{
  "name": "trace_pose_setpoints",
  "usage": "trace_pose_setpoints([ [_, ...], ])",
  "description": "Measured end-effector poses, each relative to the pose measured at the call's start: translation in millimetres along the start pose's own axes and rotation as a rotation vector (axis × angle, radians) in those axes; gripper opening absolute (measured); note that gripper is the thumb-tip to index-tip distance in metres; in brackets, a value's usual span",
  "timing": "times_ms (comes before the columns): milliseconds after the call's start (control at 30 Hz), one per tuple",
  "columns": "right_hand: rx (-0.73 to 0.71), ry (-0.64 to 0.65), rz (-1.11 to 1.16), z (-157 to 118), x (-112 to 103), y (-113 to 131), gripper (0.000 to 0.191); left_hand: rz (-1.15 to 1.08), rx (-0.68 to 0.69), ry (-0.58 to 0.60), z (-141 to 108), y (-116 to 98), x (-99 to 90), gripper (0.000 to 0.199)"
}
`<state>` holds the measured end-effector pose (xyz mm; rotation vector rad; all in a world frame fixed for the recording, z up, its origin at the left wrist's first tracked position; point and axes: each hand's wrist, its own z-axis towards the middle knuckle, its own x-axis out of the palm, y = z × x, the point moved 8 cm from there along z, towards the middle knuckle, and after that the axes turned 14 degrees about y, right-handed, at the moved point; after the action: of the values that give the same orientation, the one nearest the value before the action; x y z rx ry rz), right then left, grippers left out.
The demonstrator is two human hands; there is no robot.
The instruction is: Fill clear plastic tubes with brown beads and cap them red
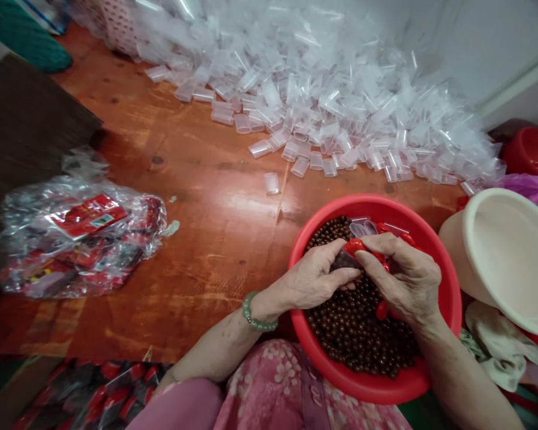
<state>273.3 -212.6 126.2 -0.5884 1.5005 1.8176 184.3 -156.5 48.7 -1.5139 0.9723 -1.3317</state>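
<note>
My left hand (316, 276) and my right hand (403, 278) meet above a red plastic basin (439, 298) that is heaped with small dark brown round beads (358, 322). My left hand grips a small clear tube (344, 260) that looks filled with beads, though my fingers hide most of it. My right fingers press a red plastic cap (355, 246) against its end. More red pieces (382, 310) and several clear tubes (363, 227) lie among the beads. A green bead bracelet (255, 313) circles my left wrist.
A large heap of clear plastic tubes (323, 107) spreads over the orange wooden table (206, 239). A plastic bag of red packets (78, 239) lies at left. A cream basin (506, 257) and a red bowl (529, 150) stand at right. Red-packaged goods (103, 394) lie low at left.
</note>
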Motion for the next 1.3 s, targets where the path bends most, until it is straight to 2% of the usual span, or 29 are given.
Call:
trace_pose_setpoints([
  [133,-0.044,0.131,0.024,1.0,-0.3,2.0,0.015,0.190,0.001,0.017,-0.6,-5.3,-0.7,0.012],
  [333,-0.095,0.186,-0.019,0.2,0.6,6.2,0.023,0.283,-0.011,0.018,0.3,-6.0,-1.7,0.008],
  [433,-0.122,0.182,-0.069,-1.2,0.6,9.3,0.026,0.215,-0.032,0.037,0.6,-2.1,-0.4,0.008],
  [500,-0.131,0.227,-0.148,-2.9,5.4,11.3,0.028,0.136,-0.038,0.053,1.2,0.0,0.6,0.010],
  [600,-0.144,0.286,-0.348,-5.7,18.3,15.1,0.055,0.003,-0.046,0.058,3.0,3.3,0.3,0.012],
  [667,-0.144,0.265,-0.488,-6.6,26.3,16.8,0.069,-0.064,-0.037,0.059,4.7,4.4,0.0,0.013],
  [800,-0.176,0.168,-0.642,-7.0,38.5,17.8,0.063,-0.028,0.024,0.025,7.0,0.3,-3.0,0.017],
  [1000,-0.269,0.031,-0.691,-8.4,39.3,17.3,0.064,-0.073,0.041,0.026,7.2,-1.8,-2.2,0.027],
  [1200,-0.338,0.006,-0.725,-6.2,39.5,24.5,0.061,-0.116,0.105,0.034,7.6,-5.0,-1.2,0.028],
  [1300,-0.306,0.043,-0.719,-2.9,39.4,26.4,0.059,-0.197,0.140,0.022,8.6,-4.4,-1.8,0.033],
])
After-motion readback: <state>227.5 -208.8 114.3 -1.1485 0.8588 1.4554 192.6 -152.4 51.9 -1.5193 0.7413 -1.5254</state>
